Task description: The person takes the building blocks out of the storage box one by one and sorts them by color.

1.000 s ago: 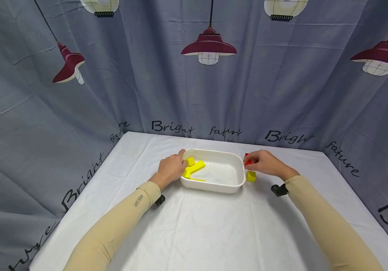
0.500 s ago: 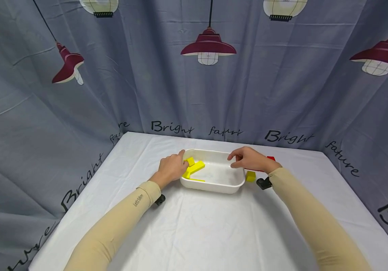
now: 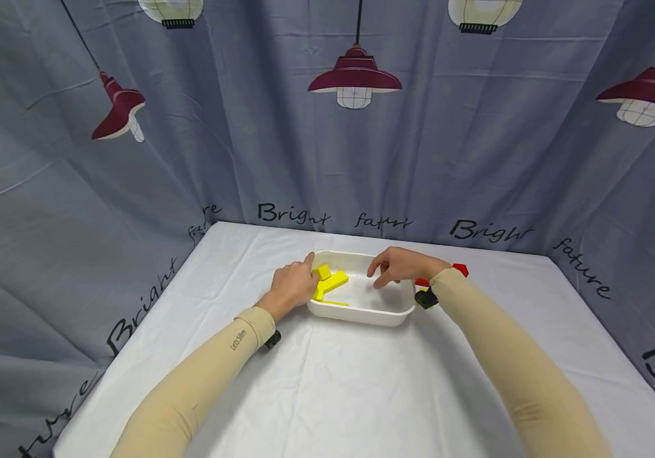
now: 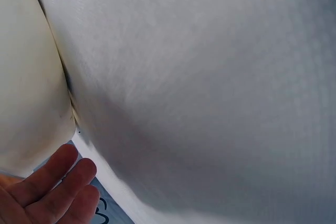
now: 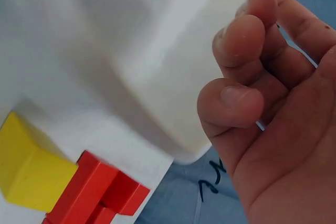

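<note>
A white rectangular tray [image 3: 362, 316] stands on the table with several yellow blocks [image 3: 334, 281] at its left end. My left hand [image 3: 294, 283] grips the tray's left rim; in the left wrist view, straight fingers [image 4: 58, 184] show outside the tray wall. My right hand [image 3: 402, 264] hovers over the tray's right half. In the right wrist view its thumb and fingers [image 5: 239, 40] are loosely bent, with nothing between them. Right of the tray lie red blocks [image 5: 86, 187] and a yellow cube [image 5: 34, 166], partly hidden behind the right wrist in the head view.
A white cloth covers the table [image 3: 327, 381]. Behind it hangs a grey-blue curtain [image 3: 282, 140] printed with lamps and lettering. A small black camera [image 3: 426, 298] is worn under the right wrist, another [image 3: 273, 339] under the left.
My right hand has moved left from the red blocks beside the tray to above the tray's inside. Its wrist now covers most of the yellow cube. My left hand stays at the rim.
</note>
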Available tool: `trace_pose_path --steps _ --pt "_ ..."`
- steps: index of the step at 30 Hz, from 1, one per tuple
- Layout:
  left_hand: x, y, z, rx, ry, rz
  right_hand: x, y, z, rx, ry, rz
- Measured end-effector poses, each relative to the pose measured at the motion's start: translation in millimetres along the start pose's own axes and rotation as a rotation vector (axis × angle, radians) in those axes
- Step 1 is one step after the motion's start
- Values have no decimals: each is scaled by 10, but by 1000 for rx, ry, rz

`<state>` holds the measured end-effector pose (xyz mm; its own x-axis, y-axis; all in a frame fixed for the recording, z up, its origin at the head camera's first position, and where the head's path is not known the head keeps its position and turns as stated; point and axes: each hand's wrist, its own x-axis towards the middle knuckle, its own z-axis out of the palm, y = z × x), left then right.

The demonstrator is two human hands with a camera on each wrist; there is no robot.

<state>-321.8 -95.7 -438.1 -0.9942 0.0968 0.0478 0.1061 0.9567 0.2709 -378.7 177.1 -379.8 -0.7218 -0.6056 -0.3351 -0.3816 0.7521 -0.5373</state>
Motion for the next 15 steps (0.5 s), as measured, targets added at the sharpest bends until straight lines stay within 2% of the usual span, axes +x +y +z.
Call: trace_pose_path --steps 6,15 --pt "-11 3 2 7 -3 0 133 -105 19 -65 -53 -17" --pt "-23 16 1 8 -17 -16 301 -245 104 -85 -121 -9"
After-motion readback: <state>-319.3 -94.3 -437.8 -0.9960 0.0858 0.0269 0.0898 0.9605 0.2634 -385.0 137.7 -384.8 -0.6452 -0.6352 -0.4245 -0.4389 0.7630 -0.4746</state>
